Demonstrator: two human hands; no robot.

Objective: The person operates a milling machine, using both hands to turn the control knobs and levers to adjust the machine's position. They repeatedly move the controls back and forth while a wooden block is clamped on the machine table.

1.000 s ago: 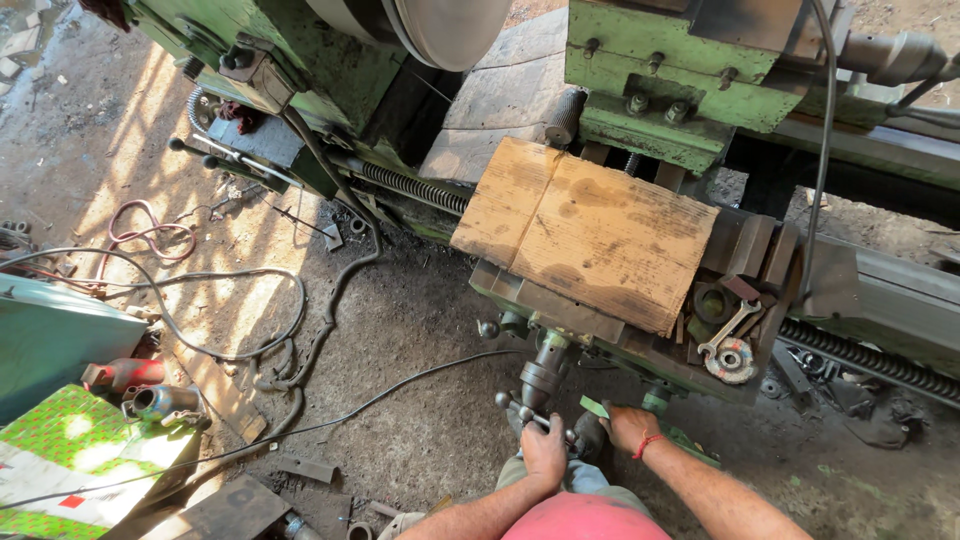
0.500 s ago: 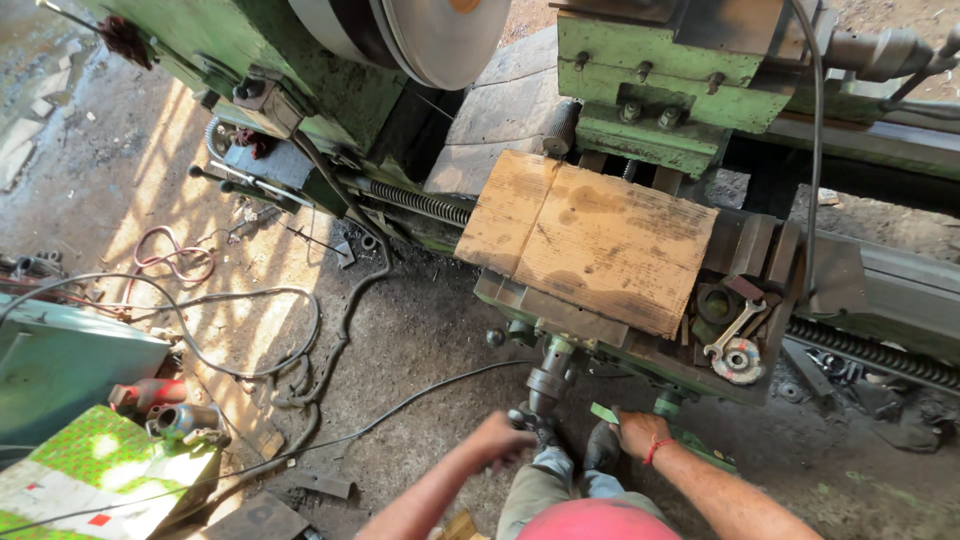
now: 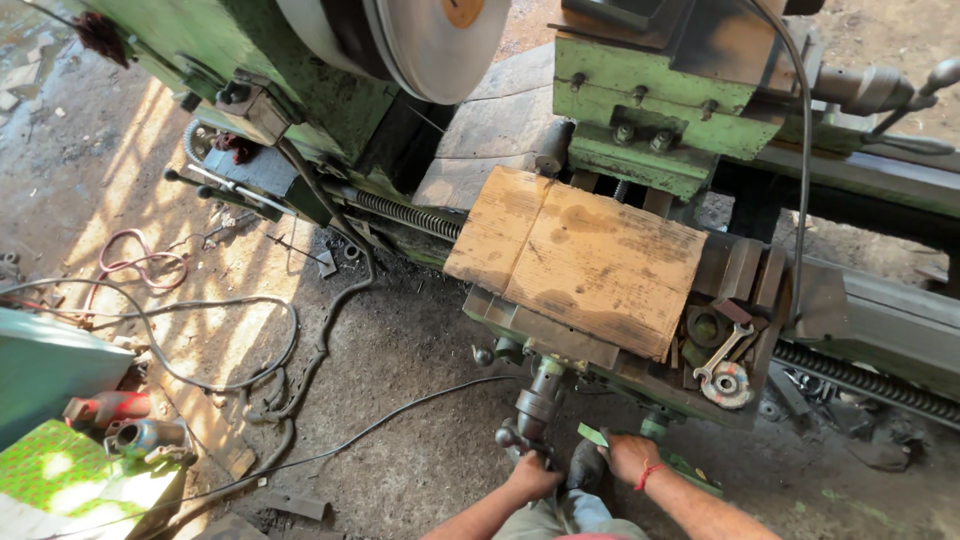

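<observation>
I look down on a large green lathe (image 3: 640,120) with a wooden board (image 3: 580,260) lying on its carriage. My left hand (image 3: 530,472) is closed around the dark crank handle (image 3: 533,410) that sticks out below the carriage front. My right hand (image 3: 628,455), with a red thread at the wrist, grips a green handle (image 3: 594,435) just to the right of it. Both forearms reach up from the bottom edge. A dark shoe or knee shows between the hands.
A spanner and round metal parts (image 3: 725,365) lie on the carriage beside the board. The lead screw (image 3: 405,213) runs along the bed. Cables and hoses (image 3: 230,330) trail over the dirt floor at left. A green patterned box (image 3: 70,480) and a red-grey tool (image 3: 125,425) sit at the lower left.
The view has shifted and drawn closer to the lathe. My left hand moved up onto the crank handle. My right hand stays at the green handle.
</observation>
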